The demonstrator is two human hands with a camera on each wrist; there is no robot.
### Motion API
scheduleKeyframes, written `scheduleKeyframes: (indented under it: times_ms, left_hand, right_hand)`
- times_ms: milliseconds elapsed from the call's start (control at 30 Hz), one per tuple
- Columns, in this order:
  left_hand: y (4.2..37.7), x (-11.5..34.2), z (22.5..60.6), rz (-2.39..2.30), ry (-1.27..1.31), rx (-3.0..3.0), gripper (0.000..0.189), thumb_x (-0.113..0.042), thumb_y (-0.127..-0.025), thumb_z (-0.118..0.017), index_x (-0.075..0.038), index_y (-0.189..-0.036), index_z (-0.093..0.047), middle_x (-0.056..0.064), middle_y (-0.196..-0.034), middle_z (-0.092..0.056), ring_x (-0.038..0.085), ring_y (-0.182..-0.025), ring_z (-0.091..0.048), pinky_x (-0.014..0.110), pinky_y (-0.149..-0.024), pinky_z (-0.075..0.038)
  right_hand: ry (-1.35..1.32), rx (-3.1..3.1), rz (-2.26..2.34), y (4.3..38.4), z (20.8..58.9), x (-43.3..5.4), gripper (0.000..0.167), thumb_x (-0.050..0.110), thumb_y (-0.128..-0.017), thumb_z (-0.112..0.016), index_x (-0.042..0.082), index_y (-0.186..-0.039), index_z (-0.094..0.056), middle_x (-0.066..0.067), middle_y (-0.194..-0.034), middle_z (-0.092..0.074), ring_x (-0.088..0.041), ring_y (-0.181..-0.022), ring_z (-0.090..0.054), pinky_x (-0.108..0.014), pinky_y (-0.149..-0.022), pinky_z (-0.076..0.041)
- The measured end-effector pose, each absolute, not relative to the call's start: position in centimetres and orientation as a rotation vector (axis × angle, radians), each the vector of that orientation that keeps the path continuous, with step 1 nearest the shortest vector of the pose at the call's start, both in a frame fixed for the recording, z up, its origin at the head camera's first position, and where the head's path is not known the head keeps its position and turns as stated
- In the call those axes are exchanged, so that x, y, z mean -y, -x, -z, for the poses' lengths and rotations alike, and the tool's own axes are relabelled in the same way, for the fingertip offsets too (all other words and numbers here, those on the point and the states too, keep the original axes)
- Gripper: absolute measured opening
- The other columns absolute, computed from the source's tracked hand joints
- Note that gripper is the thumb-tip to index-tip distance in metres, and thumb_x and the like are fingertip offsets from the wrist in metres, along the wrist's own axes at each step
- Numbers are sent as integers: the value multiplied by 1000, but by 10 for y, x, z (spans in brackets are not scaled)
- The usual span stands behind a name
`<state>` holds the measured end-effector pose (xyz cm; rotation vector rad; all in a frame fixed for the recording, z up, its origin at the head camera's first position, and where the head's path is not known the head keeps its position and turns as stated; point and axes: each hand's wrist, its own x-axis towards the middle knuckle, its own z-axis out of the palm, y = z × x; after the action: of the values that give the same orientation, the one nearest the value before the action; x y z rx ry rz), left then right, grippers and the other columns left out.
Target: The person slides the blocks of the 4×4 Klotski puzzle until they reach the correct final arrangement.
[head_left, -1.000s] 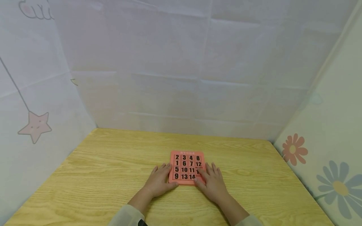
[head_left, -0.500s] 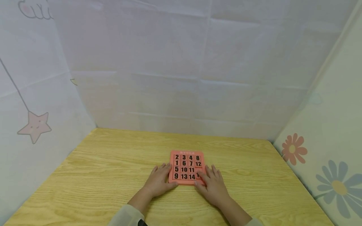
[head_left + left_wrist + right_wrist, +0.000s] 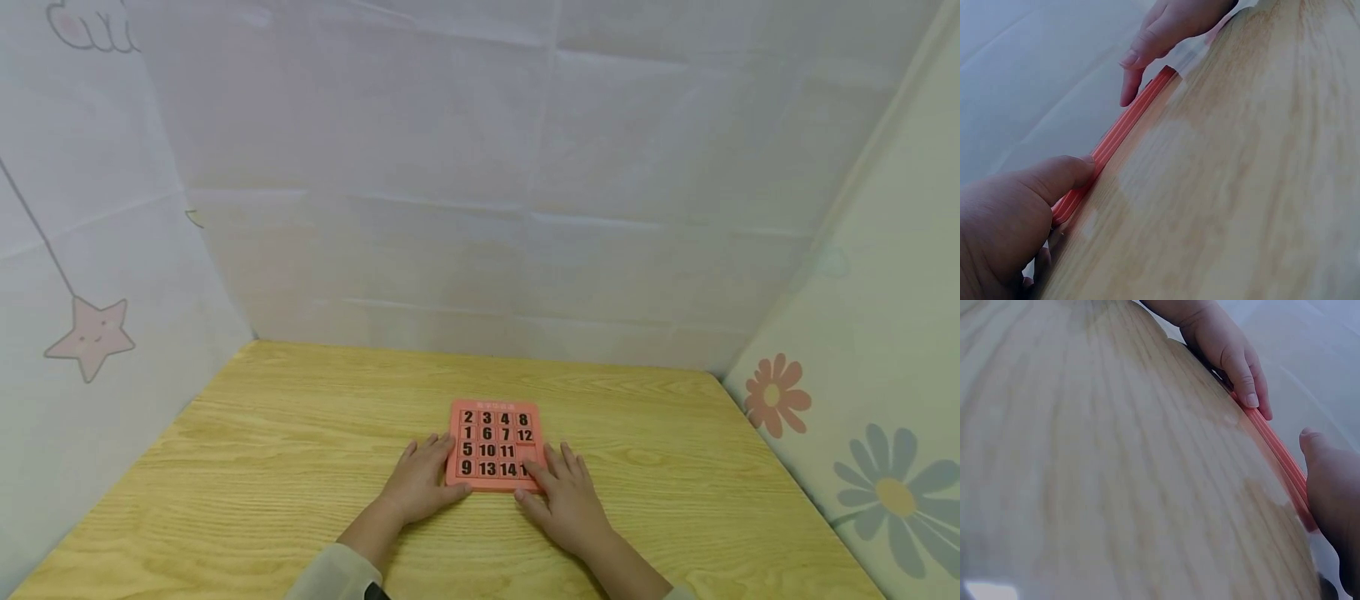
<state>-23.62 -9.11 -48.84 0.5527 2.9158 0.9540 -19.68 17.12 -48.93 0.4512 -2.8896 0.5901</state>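
A red sliding number puzzle lies flat on the table, its numbered tiles facing up. My left hand holds its left side, thumb on the front edge and fingers along the side. With its index fingertip, my right hand touches a tile in the bottom right corner, which shows only part of its number. The gap between tiles is just above it, below the 12. In the left wrist view the left thumb rests on the puzzle's front edge. The right thumb is raised in the right wrist view.
The wood-grain table extends around the puzzle on all sides. A pale cloth wall stands behind it. Printed side panels, with a star on the left and flowers on the right, flank the table.
The right index finger has drawn a tile down the right column from the third row to the bottom row, so the gap now lies above it. The left hand has stayed put.
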Motion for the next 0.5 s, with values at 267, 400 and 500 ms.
scheduleKeyframes:
  times_ms: [267,400,500]
  left_hand:
    - [237,91,487,-944,-560,-2920,87,-52,-84,-70,-2,-149,-39,16,-154,-40,37,-147,-30,58,-123,-12]
    - [236,91,488,-950,-557,-2916,88,-52,-84,-70,-2,-149,-39,16,-154,-40,37,-147,-30,58,-123,-12]
    - [236,91,488,-953,-559,-2910,87,-52,-84,-70,-1,-148,-40,16,-154,-40,37,-147,-30,58,-123,-12]
  right_hand:
    - [-438,2867,-589,204,487,-172,62,55,-95,-52,14,-141,-54,-24,-152,-40,-48,-145,-25,-66,-118,-17]
    - [-402,2870,-586,213,489,-173,60,56,-96,-51,15,-140,-55,-24,-153,-39,-49,-145,-25,-66,-118,-17]
    - [-369,2875,-596,219,490,-173,59,56,-97,-48,17,-141,-55,-23,-154,-37,-48,-146,-24,-66,-119,-16]
